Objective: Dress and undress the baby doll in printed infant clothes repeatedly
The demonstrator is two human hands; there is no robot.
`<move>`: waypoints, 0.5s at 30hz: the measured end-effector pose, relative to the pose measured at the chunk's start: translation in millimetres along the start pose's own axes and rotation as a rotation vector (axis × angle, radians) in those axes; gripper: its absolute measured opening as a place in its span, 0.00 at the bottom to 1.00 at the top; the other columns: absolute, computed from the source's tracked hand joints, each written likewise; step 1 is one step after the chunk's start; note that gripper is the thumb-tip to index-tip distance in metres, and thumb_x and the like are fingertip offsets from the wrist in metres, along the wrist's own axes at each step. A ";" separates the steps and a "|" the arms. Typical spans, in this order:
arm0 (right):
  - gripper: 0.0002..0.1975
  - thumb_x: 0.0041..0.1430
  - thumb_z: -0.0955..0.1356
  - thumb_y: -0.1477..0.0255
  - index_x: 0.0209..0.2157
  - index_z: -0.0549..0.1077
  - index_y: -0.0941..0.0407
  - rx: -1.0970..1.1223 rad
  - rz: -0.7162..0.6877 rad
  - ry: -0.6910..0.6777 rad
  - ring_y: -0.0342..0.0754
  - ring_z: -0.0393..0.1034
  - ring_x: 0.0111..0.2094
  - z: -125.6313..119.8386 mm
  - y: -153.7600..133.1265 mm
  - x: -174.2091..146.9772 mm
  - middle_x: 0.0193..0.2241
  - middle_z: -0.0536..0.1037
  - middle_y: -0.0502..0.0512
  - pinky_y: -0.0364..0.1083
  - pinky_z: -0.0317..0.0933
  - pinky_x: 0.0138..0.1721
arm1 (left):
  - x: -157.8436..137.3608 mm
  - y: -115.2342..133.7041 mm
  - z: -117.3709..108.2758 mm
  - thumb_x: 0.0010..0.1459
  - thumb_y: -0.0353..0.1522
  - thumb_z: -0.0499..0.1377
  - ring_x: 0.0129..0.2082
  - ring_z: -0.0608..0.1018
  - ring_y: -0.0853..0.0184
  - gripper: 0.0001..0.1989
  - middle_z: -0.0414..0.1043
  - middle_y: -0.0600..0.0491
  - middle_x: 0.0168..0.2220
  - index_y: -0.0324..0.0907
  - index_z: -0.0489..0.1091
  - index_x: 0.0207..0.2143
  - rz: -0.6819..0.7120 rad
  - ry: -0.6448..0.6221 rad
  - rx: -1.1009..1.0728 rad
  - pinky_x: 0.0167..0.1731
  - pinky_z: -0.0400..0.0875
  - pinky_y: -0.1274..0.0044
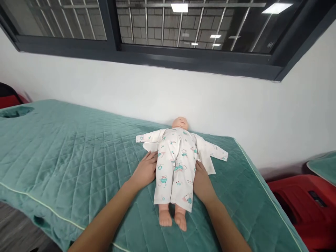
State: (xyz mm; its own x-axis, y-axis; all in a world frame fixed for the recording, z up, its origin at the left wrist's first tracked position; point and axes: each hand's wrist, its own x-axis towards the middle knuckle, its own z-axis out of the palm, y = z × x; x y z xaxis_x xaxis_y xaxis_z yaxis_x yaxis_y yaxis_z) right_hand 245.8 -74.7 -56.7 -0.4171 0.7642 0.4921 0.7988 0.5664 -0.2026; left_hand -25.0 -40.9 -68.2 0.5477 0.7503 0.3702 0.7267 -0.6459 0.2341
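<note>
A baby doll lies on its back on the green quilted bed cover, head toward the wall. White printed pants cover it from the chest down to its bare feet. A white long-sleeved top spreads out on both sides beneath the pants, sleeves apart. On the doll's left-of-picture side, my left hand rests with its fingers stretched out against the pants' edge. My right hand lies along the other leg; its fingers are partly hidden by cloth, so their grip cannot be made out.
Behind the bed rise a white wall and a dark-framed window with metal bars. To the right stands a red plastic chair-like object. An opening shows in the cover at the far left.
</note>
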 end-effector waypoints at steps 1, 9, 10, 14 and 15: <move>0.18 0.67 0.61 0.74 0.55 0.74 0.55 0.013 0.014 -0.009 0.58 0.66 0.56 -0.5 -1.3 0.9 0.52 0.75 0.63 0.60 0.60 0.61 | 0.9 3.0 -1.4 0.61 0.28 0.55 0.64 0.65 0.54 0.17 0.75 0.48 0.54 0.47 0.76 0.50 0.037 -0.017 -0.015 0.67 0.53 0.57; 0.24 0.66 0.64 0.69 0.62 0.65 0.56 0.308 0.209 0.058 0.60 0.65 0.61 8.8 2.8 8.4 0.59 0.71 0.65 0.56 0.60 0.62 | 30.7 14.2 -8.1 0.63 0.34 0.55 0.52 0.77 0.56 0.16 0.75 0.46 0.54 0.42 0.73 0.51 -0.007 -0.012 -0.228 0.54 0.72 0.66; 0.25 0.65 0.65 0.68 0.63 0.65 0.55 0.358 0.224 0.086 0.60 0.64 0.62 9.0 2.9 9.9 0.60 0.70 0.64 0.57 0.58 0.63 | 33.7 15.5 -8.8 0.63 0.35 0.55 0.52 0.77 0.56 0.16 0.75 0.45 0.54 0.41 0.73 0.51 -0.014 -0.011 -0.234 0.54 0.72 0.66; 0.23 0.65 0.65 0.66 0.60 0.67 0.51 0.516 0.311 0.138 0.61 0.66 0.60 7.2 1.1 15.2 0.60 0.71 0.63 0.60 0.58 0.63 | 42.1 19.1 -10.0 0.63 0.32 0.53 0.52 0.78 0.55 0.13 0.77 0.45 0.51 0.38 0.74 0.45 -0.003 -0.021 -0.218 0.53 0.73 0.66; 0.22 0.65 0.65 0.66 0.60 0.68 0.51 0.535 0.314 0.130 0.61 0.66 0.60 6.3 0.5 15.6 0.59 0.72 0.63 0.61 0.57 0.63 | 43.4 19.3 -9.8 0.63 0.32 0.53 0.51 0.78 0.55 0.13 0.78 0.45 0.50 0.38 0.75 0.44 0.004 -0.015 -0.214 0.52 0.73 0.67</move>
State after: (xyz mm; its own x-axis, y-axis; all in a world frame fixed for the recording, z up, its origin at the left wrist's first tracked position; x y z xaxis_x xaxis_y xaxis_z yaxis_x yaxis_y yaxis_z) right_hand 237.0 -60.6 -54.5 -0.1149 0.8944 0.4322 0.5335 0.4226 -0.7327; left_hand 8.7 -22.2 -38.8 0.5576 0.7485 0.3589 0.6206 -0.6631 0.4185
